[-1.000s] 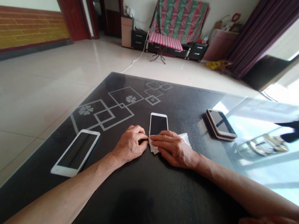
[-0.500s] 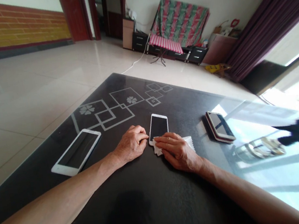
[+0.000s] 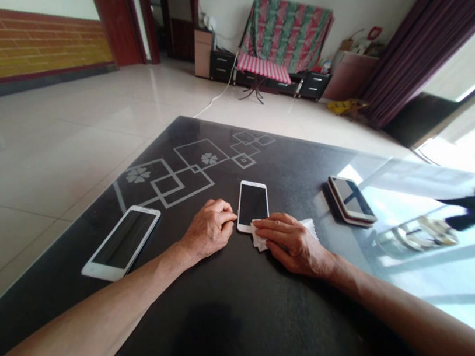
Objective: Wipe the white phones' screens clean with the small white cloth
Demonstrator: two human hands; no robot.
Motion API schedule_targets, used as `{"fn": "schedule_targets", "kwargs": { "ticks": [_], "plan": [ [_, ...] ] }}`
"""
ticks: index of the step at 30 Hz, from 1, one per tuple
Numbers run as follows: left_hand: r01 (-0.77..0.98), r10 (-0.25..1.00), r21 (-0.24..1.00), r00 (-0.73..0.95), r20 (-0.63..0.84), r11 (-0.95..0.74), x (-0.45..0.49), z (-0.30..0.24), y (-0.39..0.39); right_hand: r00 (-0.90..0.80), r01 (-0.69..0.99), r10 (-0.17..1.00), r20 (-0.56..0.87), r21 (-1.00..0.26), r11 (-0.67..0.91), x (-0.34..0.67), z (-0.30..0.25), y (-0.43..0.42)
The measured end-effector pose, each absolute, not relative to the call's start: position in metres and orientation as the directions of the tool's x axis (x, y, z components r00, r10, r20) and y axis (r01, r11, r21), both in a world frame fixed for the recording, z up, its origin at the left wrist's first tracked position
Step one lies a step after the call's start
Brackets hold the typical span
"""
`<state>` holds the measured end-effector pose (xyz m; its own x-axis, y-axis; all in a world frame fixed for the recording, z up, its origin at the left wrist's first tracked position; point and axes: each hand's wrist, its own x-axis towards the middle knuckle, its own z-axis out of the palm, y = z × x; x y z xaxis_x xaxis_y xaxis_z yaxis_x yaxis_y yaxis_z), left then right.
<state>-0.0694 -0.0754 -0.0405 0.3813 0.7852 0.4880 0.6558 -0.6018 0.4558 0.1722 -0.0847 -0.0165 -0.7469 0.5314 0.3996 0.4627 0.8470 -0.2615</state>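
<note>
A white phone with a dark screen lies in the middle of the black glass table. My left hand rests curled beside the phone's near left edge, its fingertips touching the phone's side. My right hand lies flat, fingers together, pressing a white cloth onto the table at the phone's near right corner. The cloth shows on both sides of that hand.
A larger white phone lies at the left of the table. A dark-cased phone lies at the right. The table's right part mirrors a bright window. Beyond the table are a tiled floor, a covered cabinet and purple curtains.
My right hand has slid the cloth to the right and towards me, off the phone's lower end. The phone's screen now shows whole. My left hand has stayed put.
</note>
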Motion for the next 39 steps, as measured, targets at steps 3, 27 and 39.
{"fn": "schedule_targets", "kwargs": {
  "ticks": [3,27,39],
  "plan": [
    [0.653,0.785,0.457,0.389,0.482,-0.604,-0.069,-0.041,-0.075,-0.761,0.462,0.526,0.381,-0.251,0.851,0.167,-0.017,-0.083],
    [0.654,0.792,0.461,0.399,0.463,-0.599,-0.070,-0.043,-0.073,-0.746,0.459,0.533,0.398,-0.273,0.846,0.149,-0.021,-0.086],
    [0.652,0.791,0.465,0.389,0.473,-0.599,-0.070,-0.044,-0.073,-0.709,0.493,0.573,0.412,-0.291,0.820,0.171,-0.020,-0.078]
  ]
}}
